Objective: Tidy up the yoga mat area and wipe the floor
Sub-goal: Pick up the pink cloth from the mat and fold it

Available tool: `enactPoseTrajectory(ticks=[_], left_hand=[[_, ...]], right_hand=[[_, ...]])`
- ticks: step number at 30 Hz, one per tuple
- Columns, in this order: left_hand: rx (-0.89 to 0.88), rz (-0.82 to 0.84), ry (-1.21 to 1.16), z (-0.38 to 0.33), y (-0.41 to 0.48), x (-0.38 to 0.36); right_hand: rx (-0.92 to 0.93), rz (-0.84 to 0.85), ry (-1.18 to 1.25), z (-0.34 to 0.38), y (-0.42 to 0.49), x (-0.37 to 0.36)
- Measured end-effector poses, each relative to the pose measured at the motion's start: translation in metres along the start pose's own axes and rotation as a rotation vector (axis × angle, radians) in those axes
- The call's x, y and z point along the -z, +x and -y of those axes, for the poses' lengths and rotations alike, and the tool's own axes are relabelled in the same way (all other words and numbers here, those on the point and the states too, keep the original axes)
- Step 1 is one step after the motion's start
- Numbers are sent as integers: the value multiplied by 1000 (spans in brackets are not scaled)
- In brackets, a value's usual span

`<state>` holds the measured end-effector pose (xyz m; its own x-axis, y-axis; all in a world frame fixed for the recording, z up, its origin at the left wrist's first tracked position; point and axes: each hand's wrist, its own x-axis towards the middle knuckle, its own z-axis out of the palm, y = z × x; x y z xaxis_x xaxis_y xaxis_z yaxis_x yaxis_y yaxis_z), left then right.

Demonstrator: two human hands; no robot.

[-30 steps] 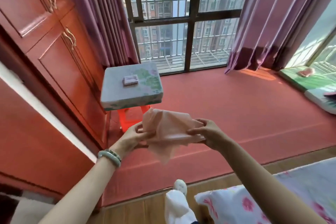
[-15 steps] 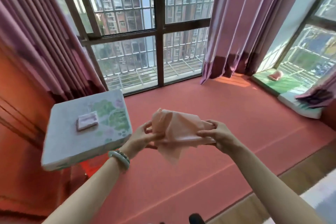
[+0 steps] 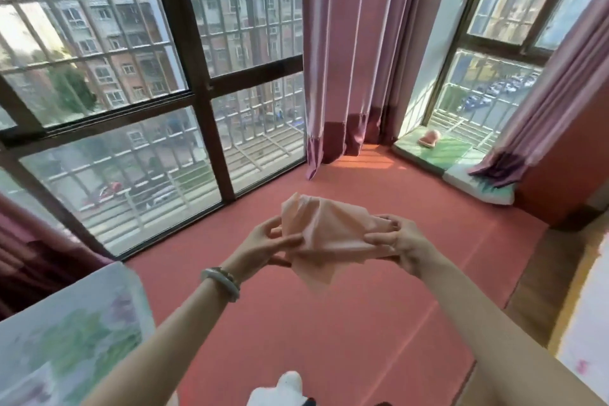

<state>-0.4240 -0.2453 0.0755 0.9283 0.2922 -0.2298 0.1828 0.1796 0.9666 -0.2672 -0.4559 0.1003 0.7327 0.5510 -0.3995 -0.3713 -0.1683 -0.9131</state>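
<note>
Cloth (image 3: 329,234): thin, limp and light, probably not fragile. You hold it in the air above the red mat (image 3: 329,356). Left hand (image 3: 260,249) and right hand (image 3: 403,245) each pinch an opposite edge, fingers curled. Grip the corners to spread it. Versus 0.5 s ago: grip unchanged; cushioned stool (image 3: 72,333) sits further lower-left.

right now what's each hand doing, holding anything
Left hand: pinching the left edge of the peach cloth.
Right hand: gripping the cloth's right edge.
</note>
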Motion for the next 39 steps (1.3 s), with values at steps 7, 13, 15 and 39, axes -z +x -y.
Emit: enactPoseTrajectory(ticks=[7, 13, 15, 39], left_hand=[[11, 117, 68, -52, 150, 33], [23, 271, 70, -76, 267, 40], [36, 313, 77, -82, 310, 38], [65, 390, 103, -171, 853, -24]], right_hand=[[22, -116, 75, 61, 112, 7], [28, -197, 110, 92, 206, 35], [33, -224, 114, 102, 242, 50], [45, -381, 28, 283, 661, 257]])
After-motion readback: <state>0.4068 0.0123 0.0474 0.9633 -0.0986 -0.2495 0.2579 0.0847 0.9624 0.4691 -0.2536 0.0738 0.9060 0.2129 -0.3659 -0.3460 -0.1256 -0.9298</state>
